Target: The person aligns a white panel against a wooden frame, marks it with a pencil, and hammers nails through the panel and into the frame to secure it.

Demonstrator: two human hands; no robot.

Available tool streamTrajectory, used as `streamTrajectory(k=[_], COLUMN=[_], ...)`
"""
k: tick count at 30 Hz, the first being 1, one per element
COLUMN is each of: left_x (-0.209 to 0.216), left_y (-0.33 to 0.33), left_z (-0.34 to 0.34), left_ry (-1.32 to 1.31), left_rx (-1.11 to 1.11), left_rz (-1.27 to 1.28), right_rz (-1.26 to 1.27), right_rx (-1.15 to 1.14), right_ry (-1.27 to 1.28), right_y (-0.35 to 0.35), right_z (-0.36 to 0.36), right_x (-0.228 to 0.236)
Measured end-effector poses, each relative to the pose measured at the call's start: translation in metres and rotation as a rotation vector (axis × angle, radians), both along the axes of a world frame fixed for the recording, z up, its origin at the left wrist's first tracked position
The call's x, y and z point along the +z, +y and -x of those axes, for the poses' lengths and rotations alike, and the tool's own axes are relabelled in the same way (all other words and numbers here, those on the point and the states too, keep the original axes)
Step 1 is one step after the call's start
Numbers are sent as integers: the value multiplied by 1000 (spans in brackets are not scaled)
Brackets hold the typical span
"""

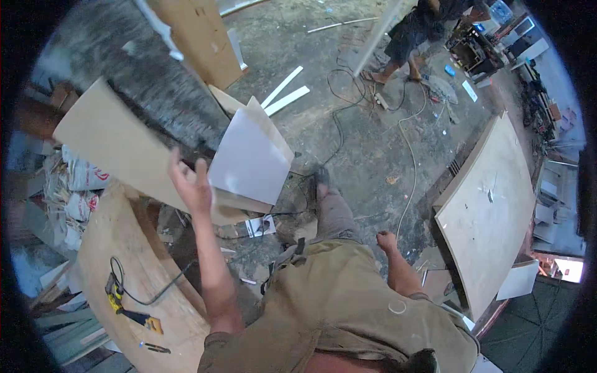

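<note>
My left hand (191, 181) is raised in front of me with its fingers apart and nothing held in it. Just beyond it are a long beige board (115, 133) and a white-faced panel (252, 158), both leaning at a slant. I cannot tell whether my fingertips touch the beige board. My right hand (387, 241) hangs at my side, its fingers curled closed with nothing visible in them. The large pale tabletop panel (488, 193) lies to the right of that hand, apart from it.
A yellow-and-black power tool (115, 292) with a cord and a utility knife (155, 348) lie on the wooden workbench (180, 332) at left. White strips (283, 87) and cables (413, 161) lie on the floor. Another person (410, 40) stands at the far right.
</note>
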State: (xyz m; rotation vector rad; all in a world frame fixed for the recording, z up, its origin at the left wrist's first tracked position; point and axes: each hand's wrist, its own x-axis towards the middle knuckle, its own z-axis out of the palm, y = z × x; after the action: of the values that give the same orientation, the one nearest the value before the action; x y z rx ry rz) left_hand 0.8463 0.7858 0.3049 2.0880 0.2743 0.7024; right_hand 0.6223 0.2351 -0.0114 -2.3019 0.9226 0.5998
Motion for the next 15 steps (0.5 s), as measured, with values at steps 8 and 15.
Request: streamTrajectory(k=[8, 15], left_x=[-42, -63], left_y=[7, 5], left_z=[-122, -87], left_ry=[-119, -138], left_rx=[546, 705], left_rz=[40, 459], right_rz=[129, -104], right_rx=[1011, 1021], right_ry=[47, -70], right_y=[-3, 95], right_z=[-269, -709], right_x=[-124, -119])
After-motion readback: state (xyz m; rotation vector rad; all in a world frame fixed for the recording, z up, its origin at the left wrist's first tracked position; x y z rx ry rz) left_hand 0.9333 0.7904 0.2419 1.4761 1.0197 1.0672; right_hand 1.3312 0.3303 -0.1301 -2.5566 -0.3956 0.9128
